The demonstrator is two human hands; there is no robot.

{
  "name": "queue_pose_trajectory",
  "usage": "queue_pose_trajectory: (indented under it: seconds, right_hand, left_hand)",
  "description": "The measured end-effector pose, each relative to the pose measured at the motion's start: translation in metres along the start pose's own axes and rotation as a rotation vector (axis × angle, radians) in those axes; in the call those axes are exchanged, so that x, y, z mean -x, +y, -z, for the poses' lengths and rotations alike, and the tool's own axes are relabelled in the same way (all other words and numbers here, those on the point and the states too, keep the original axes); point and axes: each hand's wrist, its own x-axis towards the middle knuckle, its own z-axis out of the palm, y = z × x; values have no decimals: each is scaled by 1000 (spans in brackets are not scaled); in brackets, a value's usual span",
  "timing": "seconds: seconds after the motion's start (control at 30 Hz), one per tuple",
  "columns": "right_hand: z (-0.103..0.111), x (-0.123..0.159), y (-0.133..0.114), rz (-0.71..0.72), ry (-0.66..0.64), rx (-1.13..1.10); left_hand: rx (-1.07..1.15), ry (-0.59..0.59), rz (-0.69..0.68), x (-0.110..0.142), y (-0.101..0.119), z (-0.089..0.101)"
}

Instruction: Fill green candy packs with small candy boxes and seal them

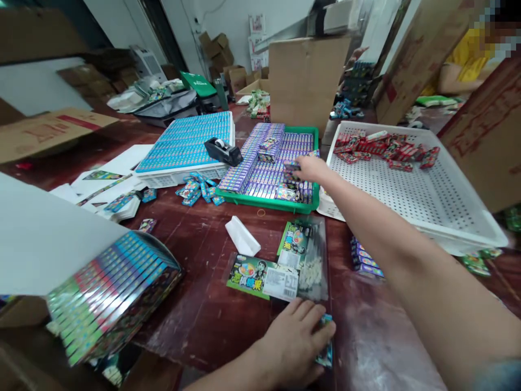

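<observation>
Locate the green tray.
In the head view, the green tray stands near the middle, between the white crate of blue packs on the left and the white basket of red packs on the right; the right hand is over it.

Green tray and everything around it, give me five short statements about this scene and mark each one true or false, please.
1. The right hand reaches over the green tray. True.
2. The left hand is inside the white basket. False: it is down at the near part of the table, at a small blue pack.
3. Red packs lie in the white basket. True.
4. The folded white paper lies inside the green tray. False: it lies on the table, on the near side of that tray.
5. Purple packs stand in rows in the green tray. True.
</observation>
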Motion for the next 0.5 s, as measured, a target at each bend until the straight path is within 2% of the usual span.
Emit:
queue_pose_trajectory:
  seconds: [0.07,0.13,0.2,0.27,0.33,0.4,0.43,0.5]
  right_hand:
    - [9,33,4,-43,81,-17]
    - [7,89,12,-56,142,-88]
    - [-9,163,18,-34,203,-257]
    - [-36,249,19,-24,216,-436]
    - [-69,333,13,-129,164,-559]
    - [-97,401,5,-270,78,-571]
    - [-107,426,3,-305,15,-543]
    - [-115,459,4,-334,-95,-448]
  left_hand:
    - [61,-12,76,7,4,0]
    - [119,-2,129,10,8,-4]
    - [175,22,180,9,10,-9]
    - [211,46,228,5,11,-15]
    - [216,57,261,-3,12,-19]
    - [198,55,255,-10,13,-22]
    - [186,53,238,-14,13,-23]
    - [158,48,192,-21,16,-25]
